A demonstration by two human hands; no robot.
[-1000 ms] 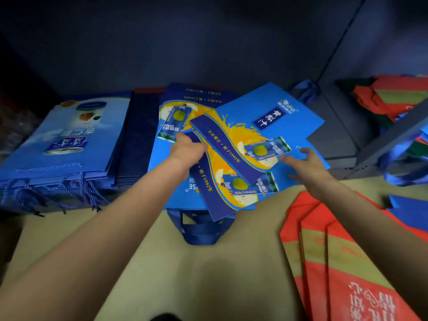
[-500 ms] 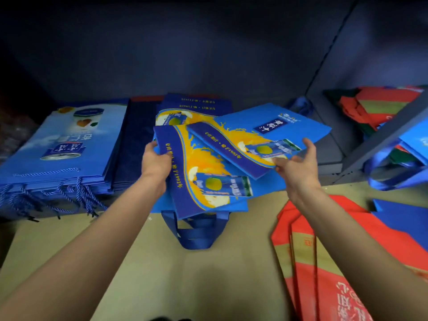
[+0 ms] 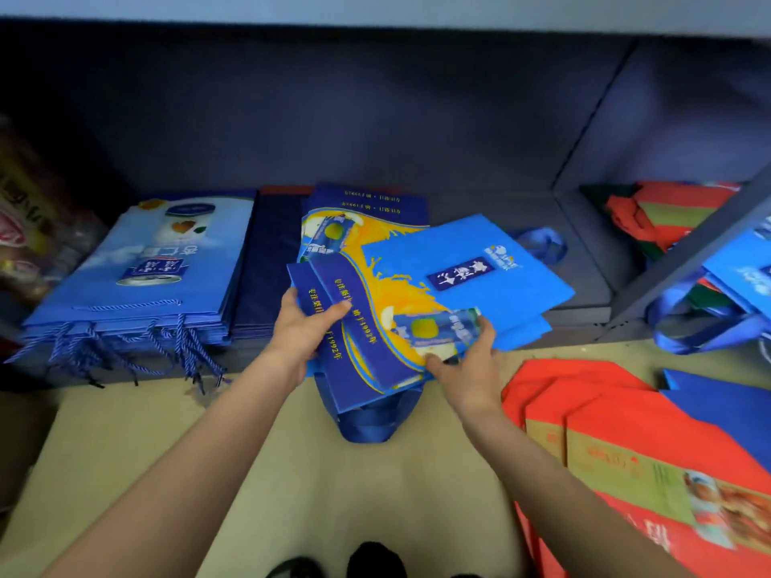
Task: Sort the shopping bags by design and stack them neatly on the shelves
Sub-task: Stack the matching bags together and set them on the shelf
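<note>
A storage area of a shop, or a stockroom, is suggested. Dark grey metal shelves [image 3: 584, 302] are seen, divided by an upright panel and set low above a beige floor [image 3: 258, 460]. Flat printed shopping bags are kept there in quantity: a stack of light blue bags with cord handles [image 3: 137, 281], blue and yellow bags [image 3: 375, 252], and red bags [image 3: 626, 444] laid out on the floor. Packaged goods [image 3: 29, 227] are seen at the left edge, blurred.

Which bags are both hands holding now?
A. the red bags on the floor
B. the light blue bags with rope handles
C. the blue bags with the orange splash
C: the left hand and right hand both grip the splash-print blue bags.
</note>
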